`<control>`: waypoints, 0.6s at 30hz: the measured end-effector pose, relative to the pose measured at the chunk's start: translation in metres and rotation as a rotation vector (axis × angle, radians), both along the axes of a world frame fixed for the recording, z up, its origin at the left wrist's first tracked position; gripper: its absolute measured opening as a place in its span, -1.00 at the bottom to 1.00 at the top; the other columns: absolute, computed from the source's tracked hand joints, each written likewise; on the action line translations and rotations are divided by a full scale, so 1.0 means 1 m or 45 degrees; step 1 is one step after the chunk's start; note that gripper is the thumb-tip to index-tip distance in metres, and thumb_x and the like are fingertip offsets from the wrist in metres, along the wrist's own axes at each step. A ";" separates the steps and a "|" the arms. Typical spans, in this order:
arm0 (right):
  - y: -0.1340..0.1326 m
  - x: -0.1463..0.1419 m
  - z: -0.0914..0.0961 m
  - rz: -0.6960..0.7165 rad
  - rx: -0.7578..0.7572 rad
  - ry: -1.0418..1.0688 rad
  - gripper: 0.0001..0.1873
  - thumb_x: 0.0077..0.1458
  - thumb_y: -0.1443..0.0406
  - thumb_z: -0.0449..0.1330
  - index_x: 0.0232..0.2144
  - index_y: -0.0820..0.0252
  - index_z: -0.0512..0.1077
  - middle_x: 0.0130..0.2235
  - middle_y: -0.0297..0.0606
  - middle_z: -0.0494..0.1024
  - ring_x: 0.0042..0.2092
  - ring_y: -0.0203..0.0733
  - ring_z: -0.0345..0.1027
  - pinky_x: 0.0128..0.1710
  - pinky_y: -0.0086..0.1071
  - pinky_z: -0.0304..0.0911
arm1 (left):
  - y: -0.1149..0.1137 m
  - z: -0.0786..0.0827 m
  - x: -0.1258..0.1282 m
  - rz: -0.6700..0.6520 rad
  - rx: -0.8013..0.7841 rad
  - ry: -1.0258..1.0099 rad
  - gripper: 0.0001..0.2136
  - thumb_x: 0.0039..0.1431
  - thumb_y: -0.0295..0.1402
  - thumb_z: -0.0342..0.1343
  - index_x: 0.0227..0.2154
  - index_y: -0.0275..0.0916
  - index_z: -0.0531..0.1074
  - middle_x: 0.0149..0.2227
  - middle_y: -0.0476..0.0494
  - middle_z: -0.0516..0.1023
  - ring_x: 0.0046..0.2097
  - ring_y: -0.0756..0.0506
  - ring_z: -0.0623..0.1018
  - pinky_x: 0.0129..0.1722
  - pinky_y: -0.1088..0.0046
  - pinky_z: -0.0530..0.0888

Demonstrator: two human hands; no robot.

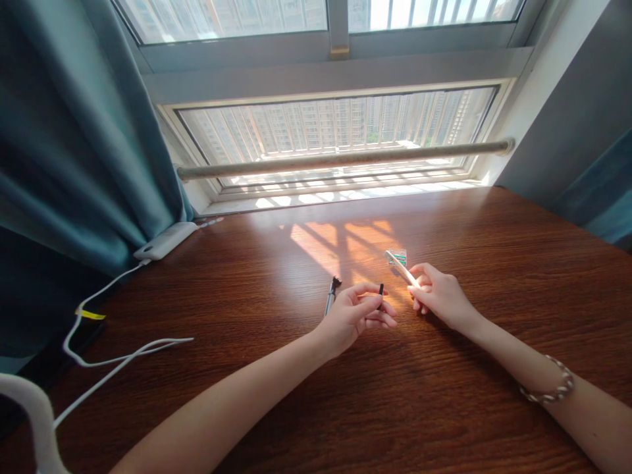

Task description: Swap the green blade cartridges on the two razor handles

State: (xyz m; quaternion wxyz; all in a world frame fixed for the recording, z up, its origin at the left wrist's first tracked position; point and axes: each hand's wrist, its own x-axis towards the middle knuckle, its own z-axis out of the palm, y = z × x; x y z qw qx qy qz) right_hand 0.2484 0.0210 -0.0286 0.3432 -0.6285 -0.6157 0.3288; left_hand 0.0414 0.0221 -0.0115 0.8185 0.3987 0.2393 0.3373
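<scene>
My left hand (pixel 356 315) pinches a short, thin black stick (pixel 380 293) upright between thumb and fingers. Its exact kind is too small to make out. A slim, pale stick-shaped object (pixel 401 268) is held in my right hand (pixel 441 296), its far end pointing up and to the left. Beyond that end is a small clear piece with green stripes (pixel 397 258). Just left of my left hand, a slender grey object with a ragged black tip (pixel 331 296) lies on the table, its near end hidden by the hand.
The brown wooden table (pixel 257 395) reaches a window with a horizontal rail (pixel 345 159). At left, a white box-shaped device (pixel 166 241) with a white cable (pixel 106 362) lies by the blue curtain (pixel 99 131). A curved white object (pixel 34 408) stands at the lower left.
</scene>
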 end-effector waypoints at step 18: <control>-0.010 -0.030 -0.004 0.123 0.285 -0.595 -0.74 0.08 0.27 -0.02 -0.29 0.19 0.45 -0.52 -0.34 0.37 -0.53 -0.32 0.28 -0.49 -0.47 0.13 | -0.008 -0.011 0.004 -0.069 0.004 0.011 -0.73 -0.03 -0.26 0.18 -0.31 -0.31 0.33 -0.43 -0.20 0.53 -0.44 -0.06 0.54 -0.35 0.42 0.41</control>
